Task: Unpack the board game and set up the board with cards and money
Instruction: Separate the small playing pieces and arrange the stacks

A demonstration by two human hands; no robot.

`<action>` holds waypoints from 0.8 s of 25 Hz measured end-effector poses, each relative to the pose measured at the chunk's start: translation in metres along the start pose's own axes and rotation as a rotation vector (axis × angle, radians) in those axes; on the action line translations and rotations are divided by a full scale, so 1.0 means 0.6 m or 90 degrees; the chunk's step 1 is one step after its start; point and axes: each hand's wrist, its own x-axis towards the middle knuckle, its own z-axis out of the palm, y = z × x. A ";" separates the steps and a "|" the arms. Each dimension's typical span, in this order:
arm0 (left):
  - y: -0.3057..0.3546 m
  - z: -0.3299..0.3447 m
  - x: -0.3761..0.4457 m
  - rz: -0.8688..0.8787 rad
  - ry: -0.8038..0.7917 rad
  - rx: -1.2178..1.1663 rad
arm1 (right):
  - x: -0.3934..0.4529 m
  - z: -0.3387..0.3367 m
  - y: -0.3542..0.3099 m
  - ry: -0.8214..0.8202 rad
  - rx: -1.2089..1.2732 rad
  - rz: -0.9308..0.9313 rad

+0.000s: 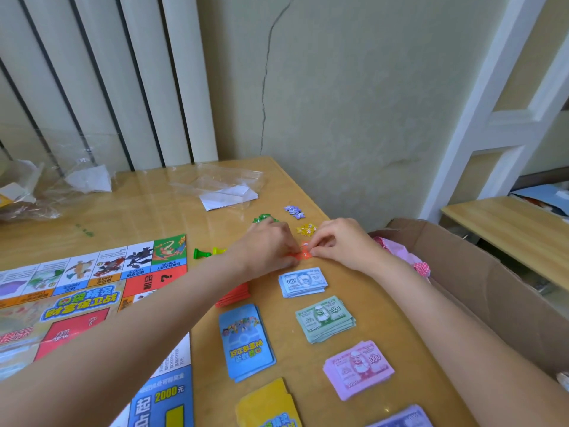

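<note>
Orange tokens [303, 252] sit pinched between both hands: left hand [271, 248], right hand [341, 245]. Gather them into one tidy pile.

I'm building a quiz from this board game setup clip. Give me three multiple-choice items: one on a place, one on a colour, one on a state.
1. Where does the blue 500 money stack lie?
A. on the game board
B. on the table, beyond the green money stack
C. in the cardboard box

2. What colour are the tokens between the hands?
A. purple
B. orange-red
C. green

3. What is the right hand doing?
A. pinching the tokens
B. lying flat on the board
C. gripping banknotes

Answers: 1 B, it lies on bare table farther from the camera. 2 B, orange-red shows between the fingertips. 3 A, its fingers curl onto them.
</note>
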 end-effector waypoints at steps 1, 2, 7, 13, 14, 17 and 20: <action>0.002 0.000 -0.001 0.005 0.001 0.019 | -0.001 0.000 0.000 -0.001 -0.009 -0.010; 0.002 0.000 -0.001 0.013 -0.003 0.035 | -0.003 0.000 0.001 -0.007 -0.020 -0.020; -0.002 -0.008 0.000 0.021 -0.023 0.007 | -0.009 -0.009 0.006 -0.032 -0.045 -0.008; 0.015 -0.019 -0.001 -0.005 -0.013 -0.011 | -0.018 -0.008 -0.003 0.021 -0.122 -0.022; 0.016 -0.019 -0.001 -0.002 -0.013 -0.003 | -0.013 -0.012 -0.001 0.052 -0.106 0.000; 0.015 -0.020 0.000 -0.003 -0.027 -0.002 | 0.005 -0.030 0.004 0.134 0.066 0.130; 0.007 -0.019 0.004 0.001 -0.040 -0.027 | 0.015 -0.035 0.006 0.085 0.247 0.259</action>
